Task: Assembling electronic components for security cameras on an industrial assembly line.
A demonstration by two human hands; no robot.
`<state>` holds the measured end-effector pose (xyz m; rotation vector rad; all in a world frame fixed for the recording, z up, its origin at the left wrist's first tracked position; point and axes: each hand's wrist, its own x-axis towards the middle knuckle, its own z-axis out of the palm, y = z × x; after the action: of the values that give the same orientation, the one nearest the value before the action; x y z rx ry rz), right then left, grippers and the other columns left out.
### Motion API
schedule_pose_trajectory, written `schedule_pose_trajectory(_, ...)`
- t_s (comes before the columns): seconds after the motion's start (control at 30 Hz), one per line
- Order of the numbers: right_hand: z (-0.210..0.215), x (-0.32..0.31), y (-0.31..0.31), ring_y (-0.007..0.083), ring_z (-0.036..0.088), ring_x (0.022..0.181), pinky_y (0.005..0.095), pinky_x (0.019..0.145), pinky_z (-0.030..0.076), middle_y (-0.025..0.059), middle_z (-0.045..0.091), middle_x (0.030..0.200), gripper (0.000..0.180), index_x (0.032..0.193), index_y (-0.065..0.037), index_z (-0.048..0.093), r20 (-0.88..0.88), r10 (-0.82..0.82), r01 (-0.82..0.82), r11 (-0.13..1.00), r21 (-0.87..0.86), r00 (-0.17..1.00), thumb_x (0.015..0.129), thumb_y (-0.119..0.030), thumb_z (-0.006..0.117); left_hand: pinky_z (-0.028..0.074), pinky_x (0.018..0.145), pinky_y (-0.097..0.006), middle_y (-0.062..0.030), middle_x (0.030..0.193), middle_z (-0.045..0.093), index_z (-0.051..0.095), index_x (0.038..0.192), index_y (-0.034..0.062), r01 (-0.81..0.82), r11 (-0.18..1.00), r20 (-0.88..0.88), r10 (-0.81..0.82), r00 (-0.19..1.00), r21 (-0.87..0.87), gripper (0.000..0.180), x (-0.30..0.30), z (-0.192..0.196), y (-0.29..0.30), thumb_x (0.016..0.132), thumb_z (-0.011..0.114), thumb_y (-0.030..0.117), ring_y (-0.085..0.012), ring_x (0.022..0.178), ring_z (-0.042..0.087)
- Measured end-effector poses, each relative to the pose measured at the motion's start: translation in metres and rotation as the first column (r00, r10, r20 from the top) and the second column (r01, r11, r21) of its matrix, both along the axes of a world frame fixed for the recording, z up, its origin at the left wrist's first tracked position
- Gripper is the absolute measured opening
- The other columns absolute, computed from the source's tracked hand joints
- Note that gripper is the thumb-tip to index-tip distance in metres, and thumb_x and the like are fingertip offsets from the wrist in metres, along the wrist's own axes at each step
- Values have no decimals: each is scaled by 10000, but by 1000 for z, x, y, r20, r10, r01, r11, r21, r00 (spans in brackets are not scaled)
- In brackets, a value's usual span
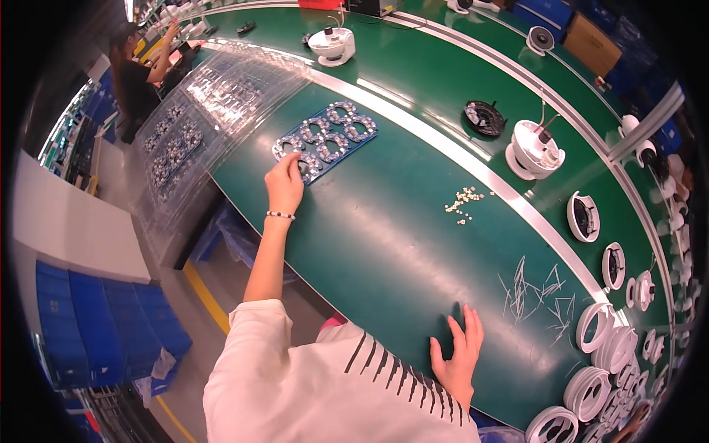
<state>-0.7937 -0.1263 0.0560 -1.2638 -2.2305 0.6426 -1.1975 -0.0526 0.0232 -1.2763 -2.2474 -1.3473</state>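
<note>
The blue panel (325,140) lies flat on the desk (384,244); left hand (284,184) fingers are curled at its near end. It should be lifted level. Right hand (458,354) is spread flat.

Left arm: stretched far forward, bare from a white short sleeve, beaded band at the wrist | Left hand (284,184): back up, fingers curled down at the tips | Right hand (458,353): close to the body, palm down, flat, fingers spread and pointing away
</note>
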Motion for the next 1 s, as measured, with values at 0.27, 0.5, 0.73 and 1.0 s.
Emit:
schedule_pose_trajectory(0.27, 2, -2, 1, 386, 346, 1167, 445, 952, 290, 192, 384, 1261, 442, 1050, -9, 507, 18, 30, -30, 999, -12, 999, 630, -42, 642, 475, 673, -311, -124, 834, 628, 616, 799, 15, 131, 986, -56, -137, 989, -99, 106, 0, 13, -7, 731, 594, 94, -267, 731, 608)
schedule_pose_trajectory(0.5, 0, 0, 2, 379, 343, 1165, 483, 955, 264, 192, 386, 1256, 440, 1041, -15, 515, 3, 16, -16, 999, -32, 1000, 630, -82, 657, 452, 779, -331, -88, 918, 612, 639, 803, 53, 150, 945, -216, -218, 952, -290, 143, -3, 10, -4, 693, 552, 23, -255, 881, 561)
schedule_pose_trajectory(0.73, 0, -2, 3, 373, 344, 1165, 497, 953, 253, 184, 381, 1263, 434, 1043, -22, 519, 47, 25, -23, 999, -49, 999, 637, -95, 653, 458, 786, -332, -57, 980, 585, 635, 857, 53, 88, 905, -283, -221, 933, -417, 252, 5, 7, -3, 657, 503, -26, -244, 917, 542)
schedule_pose_trajectory(1.0, -2, -2, 8, 373, 341, 1164, 503, 951, 247, 185, 381, 1262, 432, 1046, -22, 515, 45, 37, -35, 998, -45, 998, 644, -104, 649, 454, 780, -339, -112, 954, 588, 610, 906, 31, 163, 962, -234, -214, 948, -220, 260, 0, 2, -11, 687, 479, -23, -273, 885, 555)
